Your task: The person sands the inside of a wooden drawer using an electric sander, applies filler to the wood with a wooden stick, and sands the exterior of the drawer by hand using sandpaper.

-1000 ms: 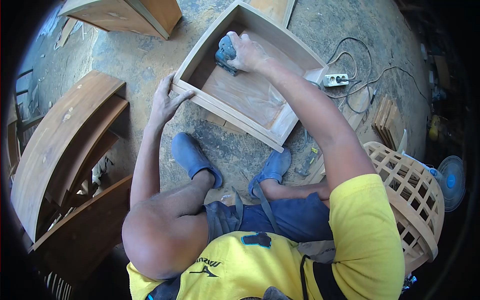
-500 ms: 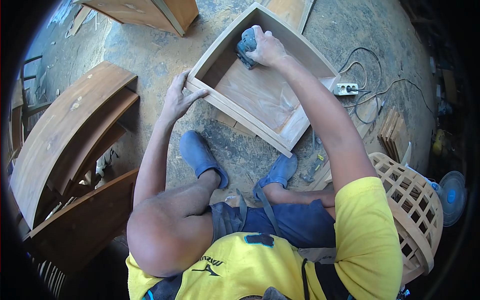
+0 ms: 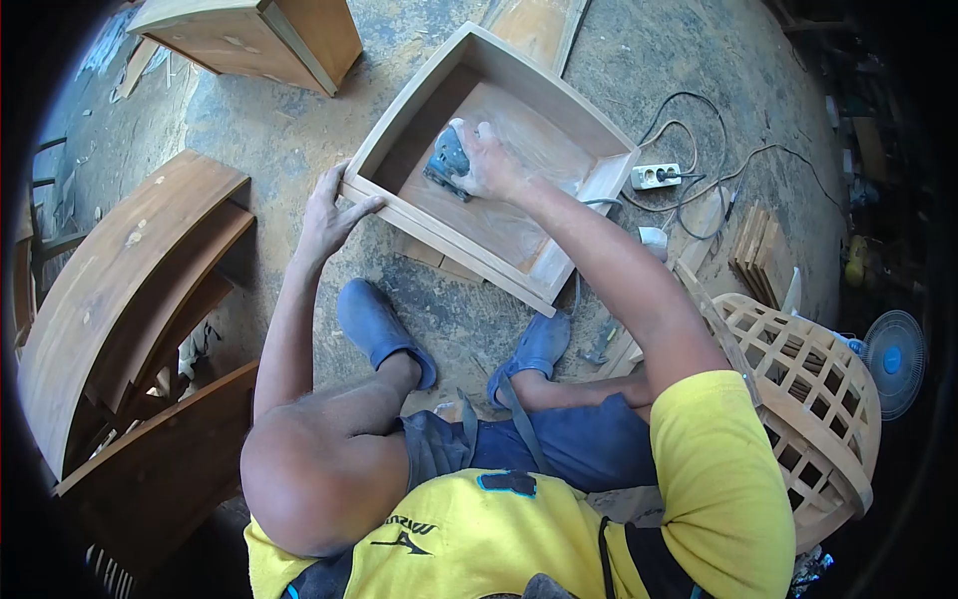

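A pale wooden drawer (image 3: 589, 190) with a bowed far side lies on the floor in front of me, its inside facing up. My right hand (image 3: 491, 168) is closed over a blue-grey electric sander (image 3: 447, 162), which is inside the drawer near its left part. My left hand (image 3: 332, 212) grips the drawer's left corner, with the thumb along the top of the near wall and the fingers at the outer side. The sander's underside is hidden.
Curved wooden panels (image 3: 150, 240) stand at the left, and a wooden cabinet piece (image 3: 249, 40) at the top. At the right are a power strip (image 3: 656, 176) with loose cables, thin wood pieces (image 3: 758, 255), a lattice chair back (image 3: 798, 359) and a fan (image 3: 895, 359).
My right hand has drawn the sander back from the drawer's far wall, nearer to me. The left hand keeps its hold on the corner. The whole view has shifted slightly.
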### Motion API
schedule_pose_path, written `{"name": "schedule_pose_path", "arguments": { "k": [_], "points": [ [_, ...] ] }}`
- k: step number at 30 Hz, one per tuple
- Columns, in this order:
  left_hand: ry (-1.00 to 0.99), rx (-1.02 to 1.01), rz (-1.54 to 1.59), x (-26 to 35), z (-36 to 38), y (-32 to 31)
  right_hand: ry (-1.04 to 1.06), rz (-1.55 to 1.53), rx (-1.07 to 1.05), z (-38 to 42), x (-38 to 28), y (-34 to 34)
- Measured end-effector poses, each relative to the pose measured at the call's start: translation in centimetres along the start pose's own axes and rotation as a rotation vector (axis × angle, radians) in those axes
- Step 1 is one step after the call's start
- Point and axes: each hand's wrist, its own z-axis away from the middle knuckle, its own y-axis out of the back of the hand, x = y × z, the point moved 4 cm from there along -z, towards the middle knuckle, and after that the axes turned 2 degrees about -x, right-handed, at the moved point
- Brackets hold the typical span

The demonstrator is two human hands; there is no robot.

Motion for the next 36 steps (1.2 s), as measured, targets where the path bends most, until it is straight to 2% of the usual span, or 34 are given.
{"name": "schedule_pose_path", "arguments": {
  "k": [2, 5, 7, 11, 15, 17, 19, 21, 30, 31, 33, 36],
  "points": [
    [-0.020, 0.023, -0.022, -0.6, 0.1, -0.2, 0.011, -0.017, -0.067, 3.0, 2.0, -0.7],
    [-0.005, 0.027, 0.000, -0.6, 0.2, -0.3, -0.008, -0.020, -0.020, 5.2, 4.6, -0.2],
    [-0.009, 0.031, 0.003, -0.7, 0.4, -0.2, -0.129, -0.100, 0.042, 5.1, 5.8, 0.8],
    [-0.021, 0.023, -0.007, -0.8, 0.1, -0.4, -0.314, -0.096, 0.110, -0.5, 4.9, 1.4],
    [0.009, -0.021, 0.048, -0.8, -0.1, -0.5, -0.286, -0.194, 0.194, -6.4, 0.9, 1.8],
    [0.041, -0.039, 0.099, -0.7, -0.1, -0.3, -0.258, -0.186, 0.113, -7.1, 0.0, 1.6],
    [0.022, -0.045, 0.094, -0.6, -0.3, -0.5, -0.301, -0.194, 0.147, -6.2, 0.4, 1.8],
    [-0.019, -0.034, 0.048, -0.9, -0.1, -0.4, -0.457, -0.262, 0.190, -4.6, 1.3, 2.1],
    [0.021, -0.001, 0.023, 0.3, 0.2, -0.1, -0.764, -0.213, 0.393, 4.8, 9.8, 1.0],
    [0.026, 0.001, 0.022, 0.1, 0.3, -0.1, -0.812, -0.220, 0.415, 5.3, 9.7, 1.0],
    [-0.010, 0.014, 0.000, 0.2, 0.2, -0.1, -0.780, -0.187, 0.433, 5.2, 8.4, 0.3],
    [0.000, 0.000, 0.064, -0.8, 0.0, -0.4, -0.691, -0.235, 0.314, 3.3, 3.3, 0.1]
  ]
}}
